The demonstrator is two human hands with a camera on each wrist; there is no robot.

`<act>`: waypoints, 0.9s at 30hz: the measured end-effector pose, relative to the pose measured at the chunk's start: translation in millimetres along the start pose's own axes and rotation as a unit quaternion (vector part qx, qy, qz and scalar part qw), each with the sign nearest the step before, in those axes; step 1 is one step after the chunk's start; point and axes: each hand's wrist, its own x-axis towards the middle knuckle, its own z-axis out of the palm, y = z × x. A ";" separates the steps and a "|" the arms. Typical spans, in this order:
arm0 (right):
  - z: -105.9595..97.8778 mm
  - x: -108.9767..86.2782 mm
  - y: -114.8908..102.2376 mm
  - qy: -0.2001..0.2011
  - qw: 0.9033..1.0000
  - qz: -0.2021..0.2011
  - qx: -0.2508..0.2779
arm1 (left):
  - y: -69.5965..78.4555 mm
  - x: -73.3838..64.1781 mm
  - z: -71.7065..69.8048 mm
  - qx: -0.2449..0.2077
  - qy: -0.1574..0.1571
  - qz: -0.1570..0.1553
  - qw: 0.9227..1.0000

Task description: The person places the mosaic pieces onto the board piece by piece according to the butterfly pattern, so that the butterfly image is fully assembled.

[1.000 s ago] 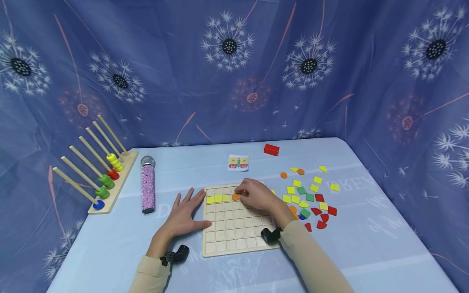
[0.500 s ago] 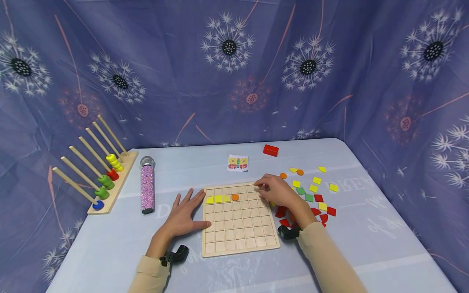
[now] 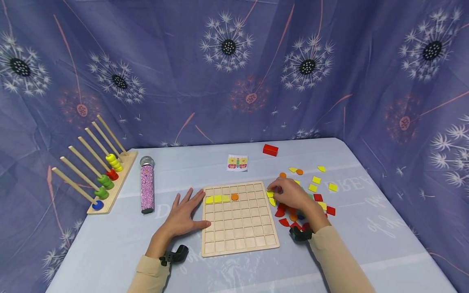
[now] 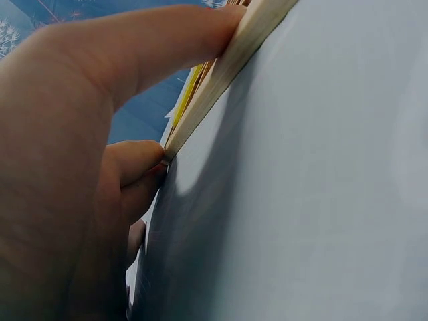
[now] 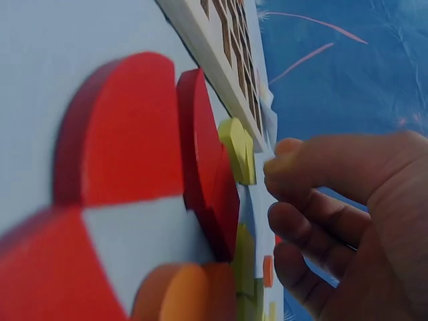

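Observation:
A wooden grid board (image 3: 239, 228) lies on the table. In one of its upper rows sit three yellow pieces (image 3: 218, 199) and an orange disc (image 3: 235, 197). My left hand (image 3: 186, 215) spreads its fingers along the board's left edge; thumb and fingertips touch the wooden rim (image 4: 221, 73). My right hand (image 3: 291, 194) hovers with loosely bent fingers just right of the board, beside two yellow pieces (image 3: 271, 200). In the right wrist view nothing shows between its fingers, and those yellow pieces (image 5: 235, 148) lie a little apart from the thumb.
Loose red (image 3: 284, 222), yellow, green and orange pieces lie right of the board. A butterfly pattern card (image 3: 237, 162) and a red block (image 3: 270, 150) are behind it. On the left are a glittery microphone (image 3: 147, 187) and a peg stand with coloured rings (image 3: 113, 183).
My right hand has let go of the orange disc in the grid and moved right, off the board to the loose pieces. The left hand has stayed put.

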 end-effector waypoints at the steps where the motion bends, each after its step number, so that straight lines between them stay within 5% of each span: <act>1: -0.4 -1.6 0.2 -0.002 1.000 0.001 0.005 | -0.1 0.0 0.1 0.000 0.001 0.002 1.000; 14: 0.4 -15.6 -4.2 -0.076 0.996 0.021 0.028 | -0.8 0.1 -0.2 0.001 -0.009 -0.003 1.000; 27: 4.4 -16.8 -2.6 -0.048 0.998 0.042 -0.015 | 0.0 0.2 -0.2 0.004 -0.008 0.001 1.000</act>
